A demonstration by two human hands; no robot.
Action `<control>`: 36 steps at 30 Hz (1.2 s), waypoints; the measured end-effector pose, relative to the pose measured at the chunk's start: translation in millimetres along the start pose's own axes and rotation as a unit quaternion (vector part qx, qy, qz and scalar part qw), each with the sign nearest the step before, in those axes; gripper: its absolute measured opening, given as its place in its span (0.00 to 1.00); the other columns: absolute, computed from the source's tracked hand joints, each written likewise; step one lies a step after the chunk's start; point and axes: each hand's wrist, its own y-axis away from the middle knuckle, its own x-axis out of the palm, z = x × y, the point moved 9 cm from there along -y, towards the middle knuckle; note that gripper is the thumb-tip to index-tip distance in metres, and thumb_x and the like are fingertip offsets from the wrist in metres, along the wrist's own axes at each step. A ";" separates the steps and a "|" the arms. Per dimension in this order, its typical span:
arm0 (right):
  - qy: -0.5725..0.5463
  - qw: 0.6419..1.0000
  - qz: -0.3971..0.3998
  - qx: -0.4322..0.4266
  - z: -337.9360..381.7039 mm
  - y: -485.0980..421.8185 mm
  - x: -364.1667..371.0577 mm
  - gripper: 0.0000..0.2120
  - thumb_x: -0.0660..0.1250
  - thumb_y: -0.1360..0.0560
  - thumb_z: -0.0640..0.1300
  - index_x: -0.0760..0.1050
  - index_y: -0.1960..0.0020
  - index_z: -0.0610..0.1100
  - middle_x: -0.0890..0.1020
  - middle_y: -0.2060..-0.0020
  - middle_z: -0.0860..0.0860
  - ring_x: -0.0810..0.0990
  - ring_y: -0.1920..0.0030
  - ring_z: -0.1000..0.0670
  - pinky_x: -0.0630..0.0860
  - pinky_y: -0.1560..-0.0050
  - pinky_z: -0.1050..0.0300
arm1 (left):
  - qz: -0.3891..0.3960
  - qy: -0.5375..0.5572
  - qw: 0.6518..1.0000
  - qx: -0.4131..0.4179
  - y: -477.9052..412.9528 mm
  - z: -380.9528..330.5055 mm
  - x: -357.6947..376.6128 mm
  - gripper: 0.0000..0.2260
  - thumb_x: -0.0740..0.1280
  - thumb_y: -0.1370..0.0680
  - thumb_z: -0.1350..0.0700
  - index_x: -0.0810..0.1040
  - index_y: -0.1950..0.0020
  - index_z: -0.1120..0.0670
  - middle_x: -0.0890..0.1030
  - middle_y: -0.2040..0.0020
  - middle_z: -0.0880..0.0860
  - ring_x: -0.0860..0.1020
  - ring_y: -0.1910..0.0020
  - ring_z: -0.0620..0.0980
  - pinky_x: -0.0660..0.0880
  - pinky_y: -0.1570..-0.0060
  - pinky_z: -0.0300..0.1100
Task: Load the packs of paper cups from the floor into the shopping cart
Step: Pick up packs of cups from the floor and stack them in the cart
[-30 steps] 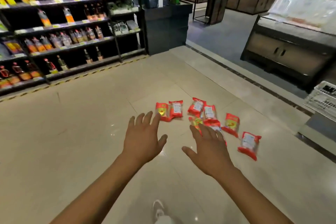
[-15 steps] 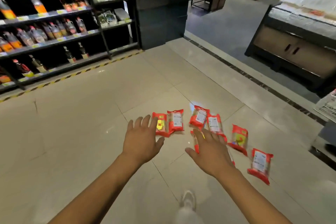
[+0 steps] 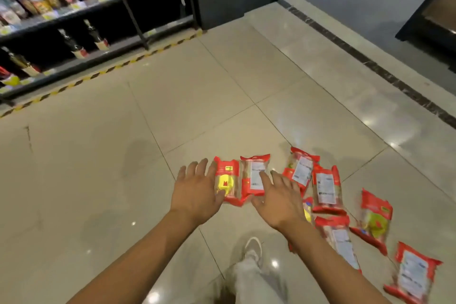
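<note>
Several red packs of paper cups [image 3: 327,189] lie flat on the tiled floor [image 3: 197,106], none lifted. Reference item: the pack with the yellow print [image 3: 227,181], leftmost of the group. A white-labelled pack [image 3: 255,175] lies against its right side, edges touching or overlapping. The remaining packs are scattered further to its right and trail nearer to me, some overlapping; blur prevents a firm count.

My left hand [image 3: 195,195] hovers palm down just left of the reference pack, fingers [image 3: 201,168] straight and spread, grasping nothing. The thumb crosses the pack's lower left corner; contact cannot be determined. My right hand [image 3: 278,201] is just right of the reference pack, palm down, fingers released and spread, the forefinger lying over the white-labelled pack.

My shoe [image 3: 253,247] stands nearer to me than the reference pack. A shelf [image 3: 74,12] of bottles, fronted by striped tape [image 3: 111,69], stands well beyond it to the left.
</note>
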 end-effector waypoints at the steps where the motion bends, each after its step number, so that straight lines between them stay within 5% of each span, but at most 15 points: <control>1: 0.001 1.000 0.006 0.007 -9.3 -32.5 17.1 0.34 0.55 0.22 0.64 0.58 0.20 0.50 0.66 0.23 0.44 0.63 0.24 0.41 0.60 0.28 0.44 | 0.008 0.002 1.000 -0.004 -32.9 3.5 21.9 0.35 0.56 0.20 0.37 0.52 0.17 0.52 0.60 0.18 0.55 0.60 0.21 0.58 0.57 0.22 0.56; 6: -0.090 0.991 0.079 0.064 -65.2 -186.3 167.6 0.36 0.59 0.24 0.65 0.61 0.21 0.49 0.72 0.27 0.45 0.71 0.29 0.41 0.69 0.32 0.44 | 0.095 0.096 0.989 -0.054 -180.7 25.1 197.5 0.34 0.61 0.20 0.39 0.59 0.20 0.54 0.67 0.23 0.55 0.67 0.26 0.58 0.67 0.30 0.52; 9: -0.231 0.955 0.122 0.138 -107.1 -251.3 280.8 0.36 0.64 0.25 0.63 0.62 0.22 0.46 0.76 0.30 0.44 0.75 0.33 0.41 0.73 0.38 0.49 | 0.152 0.243 0.948 -0.139 -244.8 47.6 331.8 0.32 0.67 0.21 0.42 0.63 0.22 0.55 0.71 0.26 0.58 0.70 0.29 0.59 0.70 0.33 0.50; 12: -0.318 0.915 0.152 0.198 -148.1 -307.4 387.8 0.33 0.70 0.22 0.49 0.62 0.23 0.40 0.75 0.30 0.42 0.75 0.32 0.41 0.68 0.45 0.58 | 0.174 0.338 0.903 -0.198 -296.2 65.6 455.4 0.30 0.71 0.22 0.49 0.66 0.24 0.59 0.73 0.28 0.61 0.73 0.30 0.59 0.69 0.38 0.43; 14: -0.351 0.898 0.135 0.227 -174.3 -339.4 432.1 0.36 0.72 0.23 0.47 0.59 0.22 0.39 0.75 0.29 0.40 0.75 0.33 0.40 0.71 0.41 0.56 | 0.166 0.375 0.881 -0.238 -318.4 78.3 510.5 0.29 0.74 0.24 0.53 0.68 0.27 0.62 0.75 0.31 0.62 0.75 0.33 0.60 0.71 0.40 0.40; 19: -0.458 0.843 0.079 0.270 -215.9 -412.9 534.0 0.39 0.77 0.27 0.46 0.60 0.24 0.40 0.78 0.38 0.47 0.80 0.42 0.43 0.75 0.40 0.52 | 0.118 0.507 0.801 -0.298 -386.3 117.2 680.3 0.49 0.82 0.47 0.32 0.75 0.35 0.58 0.83 0.40 0.57 0.84 0.45 0.58 0.80 0.42 0.57; 21: -0.508 0.814 0.076 0.271 -220.7 -430.1 557.8 0.36 0.80 0.31 0.45 0.66 0.30 0.42 0.83 0.43 0.47 0.85 0.49 0.46 0.81 0.43 0.47 | 0.122 0.568 0.756 -0.300 -398.8 117.9 710.3 0.46 0.84 0.52 0.34 0.79 0.41 0.57 0.87 0.48 0.56 0.87 0.53 0.55 0.83 0.48 0.58; 27: -0.535 0.798 0.038 0.276 -202.0 -415.6 538.5 0.20 0.80 0.33 0.36 0.71 0.52 0.47 0.85 0.55 0.47 0.87 0.57 0.45 0.84 0.51 0.46 | 0.097 0.598 0.724 -0.331 -373.0 104.8 634.8 0.33 0.86 0.45 0.50 0.77 0.45 0.53 0.86 0.52 0.54 0.87 0.57 0.55 0.84 0.52 0.54; 33: -0.554 0.798 0.007 0.238 -149.4 -327.8 363.2 0.27 0.80 0.33 0.38 0.70 0.40 0.43 0.86 0.50 0.47 0.88 0.58 0.49 0.83 0.60 0.54 | 0.019 0.634 0.697 -0.334 -277.6 126.0 447.6 0.29 0.85 0.40 0.53 0.76 0.45 0.52 0.86 0.51 0.53 0.86 0.56 0.53 0.84 0.50 0.55; 36: -0.576 0.792 -0.012 0.201 -105.0 -266.3 221.5 0.26 0.79 0.32 0.37 0.70 0.39 0.44 0.85 0.50 0.48 0.87 0.58 0.52 0.81 0.64 0.60 | -0.015 0.652 0.684 -0.327 -213.6 139.0 310.8 0.34 0.84 0.47 0.46 0.75 0.45 0.51 0.86 0.50 0.53 0.87 0.55 0.54 0.83 0.49 0.58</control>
